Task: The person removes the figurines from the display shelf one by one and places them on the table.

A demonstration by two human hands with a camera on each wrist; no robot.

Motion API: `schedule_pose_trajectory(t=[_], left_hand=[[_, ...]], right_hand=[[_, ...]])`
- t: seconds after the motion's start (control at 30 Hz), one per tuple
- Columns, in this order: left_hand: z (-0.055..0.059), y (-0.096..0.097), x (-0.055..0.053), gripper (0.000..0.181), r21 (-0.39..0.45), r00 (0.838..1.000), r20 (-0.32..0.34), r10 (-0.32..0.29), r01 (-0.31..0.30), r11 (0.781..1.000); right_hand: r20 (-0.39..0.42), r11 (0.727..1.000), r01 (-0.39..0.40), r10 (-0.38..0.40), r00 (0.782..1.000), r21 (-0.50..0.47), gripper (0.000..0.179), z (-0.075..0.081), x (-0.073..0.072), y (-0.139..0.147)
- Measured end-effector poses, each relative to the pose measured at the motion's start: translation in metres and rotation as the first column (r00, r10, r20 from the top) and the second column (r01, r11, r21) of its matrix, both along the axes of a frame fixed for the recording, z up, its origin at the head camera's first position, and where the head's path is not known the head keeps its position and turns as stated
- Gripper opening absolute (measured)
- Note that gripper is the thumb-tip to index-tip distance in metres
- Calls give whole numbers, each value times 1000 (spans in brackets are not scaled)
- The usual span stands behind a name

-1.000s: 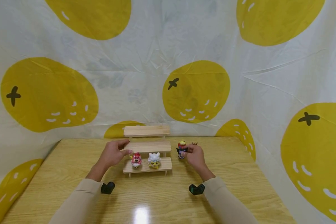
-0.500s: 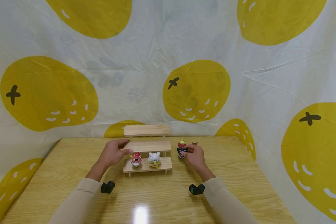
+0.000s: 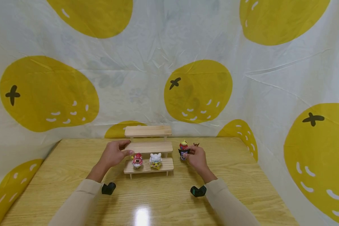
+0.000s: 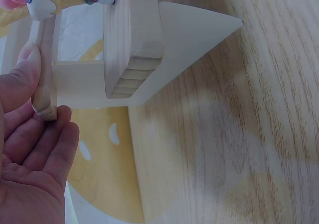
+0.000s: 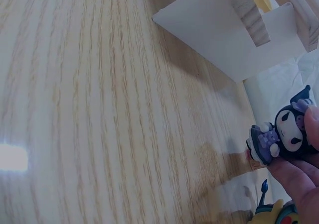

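Black figurine (image 5: pixel 281 134), face (image 5: pixel 289 130) perhaps wrist-view only

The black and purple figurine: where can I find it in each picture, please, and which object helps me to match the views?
Head: the figurine is below the centre, right of the shelf, held in the right hand.
Left wrist: not in this picture.
Right wrist: near the right edge, slightly below mid-height.
Shared landmark: the wooden shelf, upper left in the left wrist view, upper right in the right wrist view.
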State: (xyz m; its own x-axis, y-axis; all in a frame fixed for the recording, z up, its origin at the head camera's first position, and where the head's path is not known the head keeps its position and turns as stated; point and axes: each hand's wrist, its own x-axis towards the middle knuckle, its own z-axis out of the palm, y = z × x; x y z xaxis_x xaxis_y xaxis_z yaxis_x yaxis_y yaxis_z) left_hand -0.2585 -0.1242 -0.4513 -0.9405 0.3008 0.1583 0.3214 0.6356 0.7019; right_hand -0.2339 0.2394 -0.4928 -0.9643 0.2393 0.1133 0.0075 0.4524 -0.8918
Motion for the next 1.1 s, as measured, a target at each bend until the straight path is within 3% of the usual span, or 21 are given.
schedule_pose_trajectory(t=[1.1], left_hand=[[0,0,-1,53,-8,1000,5,1,-1,1000]], right_hand=[[-10,1000,-6,6,1000,-19,20,-8,-2,0]])
